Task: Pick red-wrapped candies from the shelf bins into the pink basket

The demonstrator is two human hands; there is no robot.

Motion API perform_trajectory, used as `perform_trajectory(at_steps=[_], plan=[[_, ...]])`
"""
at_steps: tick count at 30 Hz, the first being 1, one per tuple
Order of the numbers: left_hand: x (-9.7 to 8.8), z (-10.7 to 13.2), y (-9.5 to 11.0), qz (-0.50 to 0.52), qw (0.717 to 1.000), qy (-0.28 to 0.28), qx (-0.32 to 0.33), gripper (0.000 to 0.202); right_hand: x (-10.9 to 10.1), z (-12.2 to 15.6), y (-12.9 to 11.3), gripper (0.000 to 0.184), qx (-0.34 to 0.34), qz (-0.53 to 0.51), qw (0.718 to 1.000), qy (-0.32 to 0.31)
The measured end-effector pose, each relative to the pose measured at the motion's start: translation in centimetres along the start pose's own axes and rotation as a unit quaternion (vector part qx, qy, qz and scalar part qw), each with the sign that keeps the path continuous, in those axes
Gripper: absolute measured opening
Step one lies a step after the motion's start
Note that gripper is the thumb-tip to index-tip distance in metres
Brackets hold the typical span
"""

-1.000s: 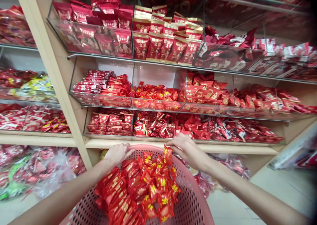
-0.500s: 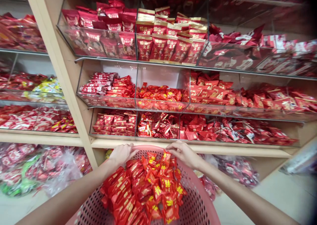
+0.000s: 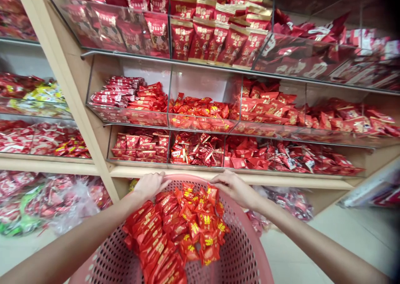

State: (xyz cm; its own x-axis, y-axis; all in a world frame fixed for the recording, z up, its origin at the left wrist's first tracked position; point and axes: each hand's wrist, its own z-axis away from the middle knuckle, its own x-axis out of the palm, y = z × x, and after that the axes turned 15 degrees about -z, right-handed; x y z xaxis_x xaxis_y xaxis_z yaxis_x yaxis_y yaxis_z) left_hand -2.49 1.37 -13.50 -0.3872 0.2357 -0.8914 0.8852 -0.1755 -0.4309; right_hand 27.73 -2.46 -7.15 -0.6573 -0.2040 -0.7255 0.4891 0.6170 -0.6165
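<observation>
Red packets [image 3: 178,230] lie in the pink basket [image 3: 246,242], just below the fingers; the left hand [image 3: 150,187] pinches its rim [image 3: 187,177], the right hand [image 3: 236,188] curls there, its pinch unclear.

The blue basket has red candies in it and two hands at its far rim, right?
Not blue: the basket is pink, as the head view shows. The red candies are in it, and the left hand and right hand are at its far rim.
</observation>
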Motion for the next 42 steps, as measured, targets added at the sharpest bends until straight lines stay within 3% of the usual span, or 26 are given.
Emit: perform_trajectory(at_steps=[6, 13, 33, 37, 40, 42], plan=[[-0.2, 0.1, 0.0, 0.004, 1.0, -0.002, 0.005, 0.052, -0.4, 2.4, 0.3, 0.025, -0.022, 0.066, 0.997, -0.042], [-0.3, 0.3, 0.0, 0.005, 1.0, 0.001, -0.002, 0.059, 0.6, 2.1, 0.7, 0.024, -0.041, 0.08, 0.991, -0.1], [0.0, 0.5, 0.0, -0.013, 1.0, 0.018, 0.003, 0.046, 2.1, 1.5, 1.5, 0.024, -0.03, 0.143, 0.986, -0.085], [0.3, 0.4, 0.0, -0.008, 1.0, 0.016, 0.002, 0.046, 0.1, 0.8, -0.2, 0.025, -0.062, 0.162, 0.982, -0.071], [0.3, 0.3, 0.0, -0.013, 1.0, 0.01, 0.003, 0.047, -3.5, -1.8, -3.4, 0.027, -0.126, 0.189, 0.973, -0.036], [0.0, 0.4, -0.1, -0.015, 1.0, -0.002, 0.004, 0.046, -6.4, -4.7, -5.6, 0.028, -0.167, 0.208, 0.963, 0.032]])
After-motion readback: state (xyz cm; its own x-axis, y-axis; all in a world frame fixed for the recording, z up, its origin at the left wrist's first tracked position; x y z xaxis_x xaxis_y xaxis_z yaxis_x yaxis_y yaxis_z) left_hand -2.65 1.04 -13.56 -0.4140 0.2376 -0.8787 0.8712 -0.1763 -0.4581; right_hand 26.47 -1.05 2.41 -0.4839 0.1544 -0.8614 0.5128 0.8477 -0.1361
